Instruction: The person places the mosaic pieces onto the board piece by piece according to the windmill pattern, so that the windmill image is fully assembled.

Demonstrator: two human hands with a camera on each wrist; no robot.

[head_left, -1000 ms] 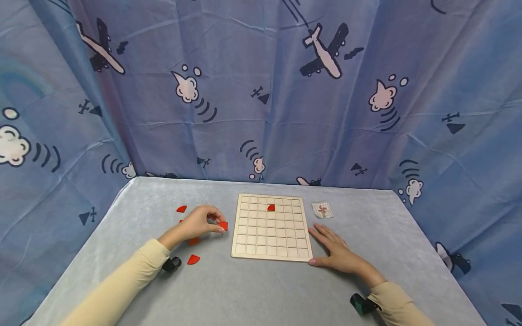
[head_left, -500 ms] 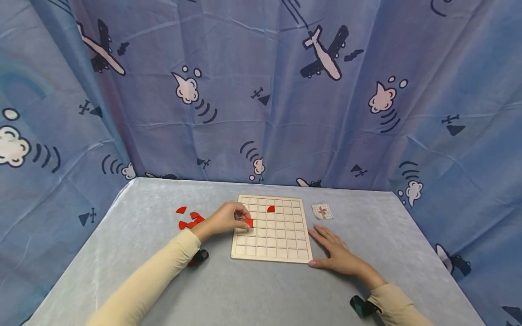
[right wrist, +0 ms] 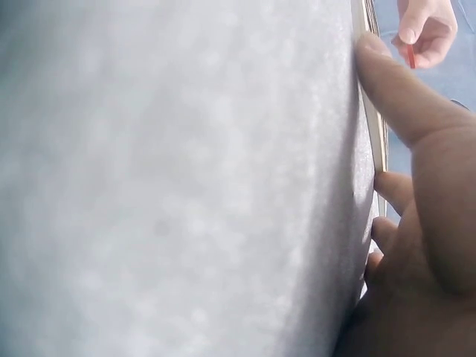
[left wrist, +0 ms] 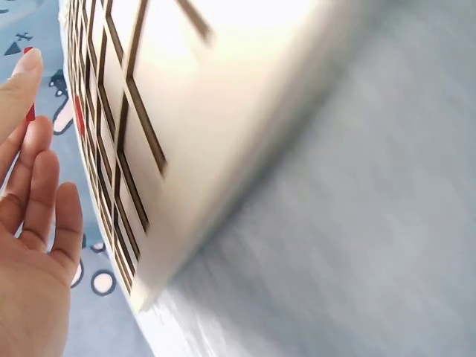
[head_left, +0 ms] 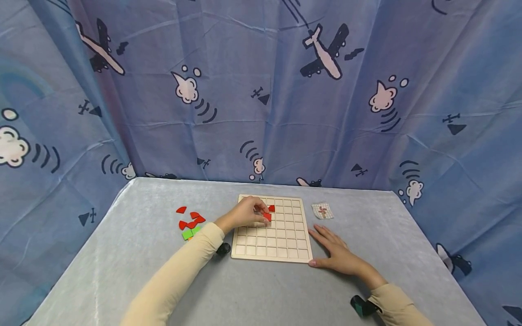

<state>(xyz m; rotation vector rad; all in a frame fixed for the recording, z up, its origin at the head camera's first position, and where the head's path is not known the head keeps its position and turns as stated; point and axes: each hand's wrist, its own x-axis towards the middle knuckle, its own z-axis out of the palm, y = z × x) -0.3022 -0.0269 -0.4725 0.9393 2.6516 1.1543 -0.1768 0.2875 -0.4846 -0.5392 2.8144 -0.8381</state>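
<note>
My left hand (head_left: 246,213) is over the upper-left part of a pale wooden grid board (head_left: 281,240). Between thumb and fingers it pinches a red square tile (head_left: 267,217), seen edge-on in the left wrist view as a thin red tile (left wrist: 30,113), above the board. Just beyond that tile, a red quarter-round tile (head_left: 272,208) lies in a cell near the board's far side. My right hand (head_left: 336,251) rests on the table with fingers extended against the board's right edge, thumb at the near right corner. The right wrist view shows its thumb (right wrist: 405,89) touching the board's side.
Left of the board lie several loose red tiles (head_left: 182,224), with green tiles (head_left: 187,234) and a bit of orange partly behind the left sleeve. A small gridded pattern card (head_left: 322,211) sits right of the board. A patterned curtain (head_left: 261,113) hangs behind the table.
My left hand has carried the red square tile rightward from beside the board to over its cells, uncovering the green tiles. My right hand and the board have stayed put.
</note>
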